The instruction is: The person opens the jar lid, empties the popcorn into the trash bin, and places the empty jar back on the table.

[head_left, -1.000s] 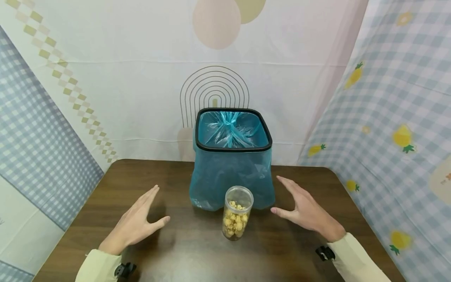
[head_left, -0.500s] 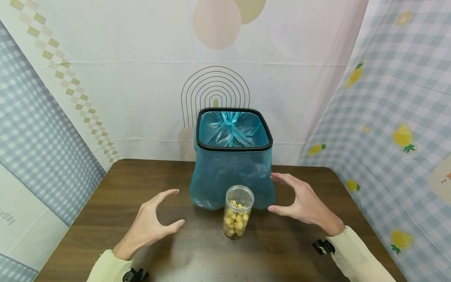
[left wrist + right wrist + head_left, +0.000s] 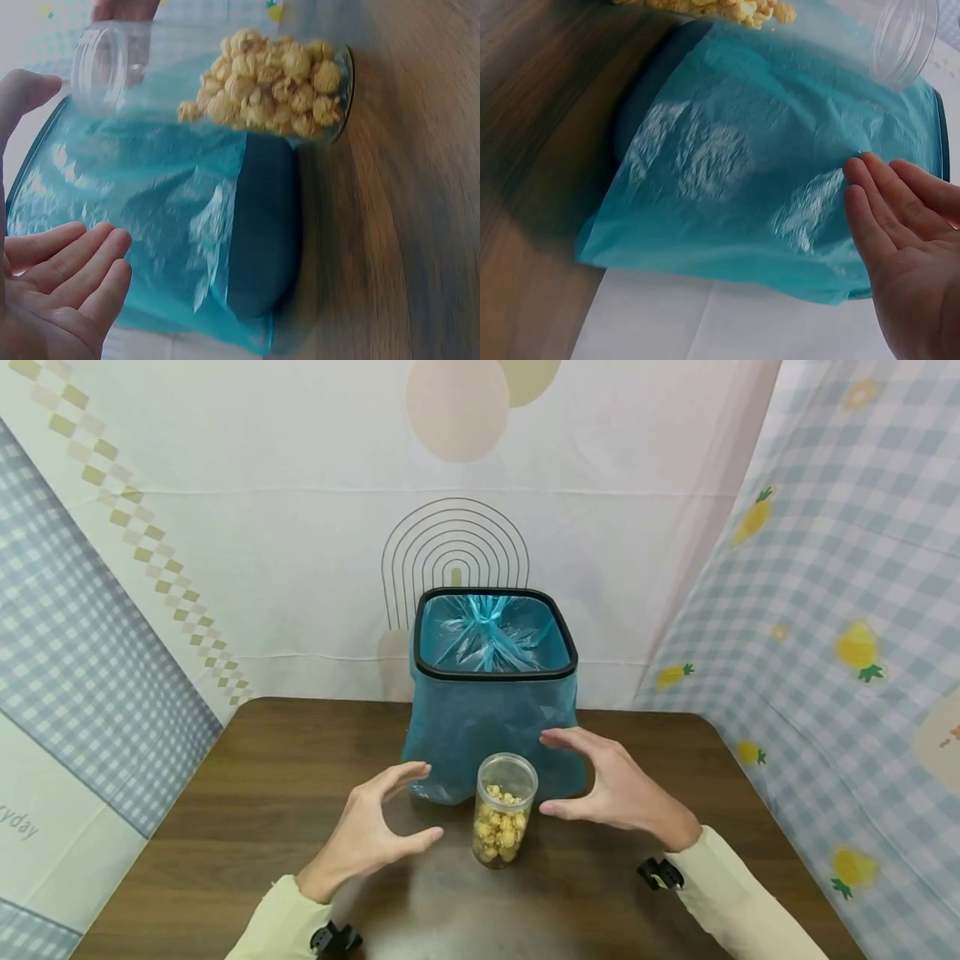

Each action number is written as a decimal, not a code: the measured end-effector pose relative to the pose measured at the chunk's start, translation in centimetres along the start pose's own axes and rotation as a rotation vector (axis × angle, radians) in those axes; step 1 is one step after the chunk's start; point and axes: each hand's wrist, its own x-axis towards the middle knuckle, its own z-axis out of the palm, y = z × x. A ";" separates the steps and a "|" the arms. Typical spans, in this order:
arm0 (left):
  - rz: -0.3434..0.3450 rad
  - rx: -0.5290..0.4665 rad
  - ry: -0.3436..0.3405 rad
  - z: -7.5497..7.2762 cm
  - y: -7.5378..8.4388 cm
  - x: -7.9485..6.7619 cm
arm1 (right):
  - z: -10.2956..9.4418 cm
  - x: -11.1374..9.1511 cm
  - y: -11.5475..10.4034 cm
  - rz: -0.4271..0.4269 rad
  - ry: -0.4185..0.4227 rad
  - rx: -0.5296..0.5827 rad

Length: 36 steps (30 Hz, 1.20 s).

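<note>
A clear lidded jar (image 3: 506,810), partly filled with yellow popcorn (image 3: 266,86), stands upright on the table between the two hands. To its left is my left hand (image 3: 371,827), thumb and fingers spread in a wide C and holding nothing. My right hand (image 3: 618,785) makes a similar C on the other side, its thumb tip nearer the jar than the left one's. Just behind the jar stands a trash can with a black rim (image 3: 495,676), lined with a blue plastic bag (image 3: 487,718) folded over its outside. Inside, the liner is gathered into a knot.
The dark wooden table (image 3: 292,752) ends just behind the can at a white printed cloth wall (image 3: 315,577). A blue checked cloth (image 3: 810,635) hangs along the right, and another checked cloth (image 3: 97,602) lines the left.
Both hands have moved inward toward the jar, the left one farther. The left hand's fingers have bent into a rounder curve. Jar and trash can stay where they were.
</note>
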 end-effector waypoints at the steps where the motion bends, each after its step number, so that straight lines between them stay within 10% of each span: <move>1: 0.001 -0.009 -0.007 0.3 0.0 0.2 | 0.1 0.2 -0.1 0.000 -0.007 0.007; 24: -0.025 -0.236 -0.158 7.8 -0.9 3.3 | 3.2 1.9 -1.0 -0.052 -0.040 0.052; 36: 0.073 -0.346 -0.128 10.5 -2.1 4.0 | 3.9 2.2 -1.5 -0.084 -0.026 0.078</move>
